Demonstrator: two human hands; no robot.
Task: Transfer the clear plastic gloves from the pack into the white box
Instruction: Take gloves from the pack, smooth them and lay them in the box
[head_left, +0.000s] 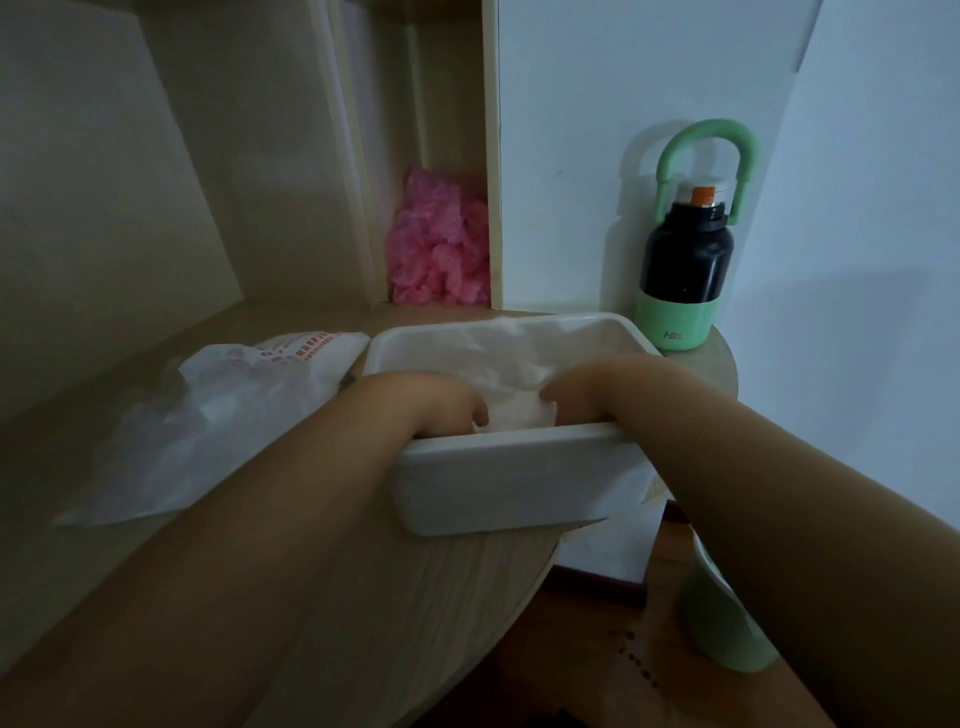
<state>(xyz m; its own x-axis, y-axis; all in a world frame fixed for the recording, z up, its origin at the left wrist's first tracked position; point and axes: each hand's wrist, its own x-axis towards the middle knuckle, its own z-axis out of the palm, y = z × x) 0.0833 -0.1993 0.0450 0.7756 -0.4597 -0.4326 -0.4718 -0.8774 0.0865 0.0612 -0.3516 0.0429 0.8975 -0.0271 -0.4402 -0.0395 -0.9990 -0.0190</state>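
The white box (498, 478) stands on the round wooden table near its front edge. Crumpled clear plastic gloves (519, 374) fill it. Both of my hands reach down inside the box. My left hand (431, 402) has its fingers bent down into the gloves at the near left. My right hand (597, 387) does the same at the near right. The box's near wall hides most of the fingertips, so I cannot see whether they pinch the plastic. The flattened plastic pack (208, 421) with red print lies on the table left of the box.
A black and green bottle (683, 260) with a green loop handle stands behind the box at the right. Pink plastic (441, 244) is stuffed in a shelf compartment behind. A green cup (722, 613) sits low at the right, off the table's edge (519, 597).
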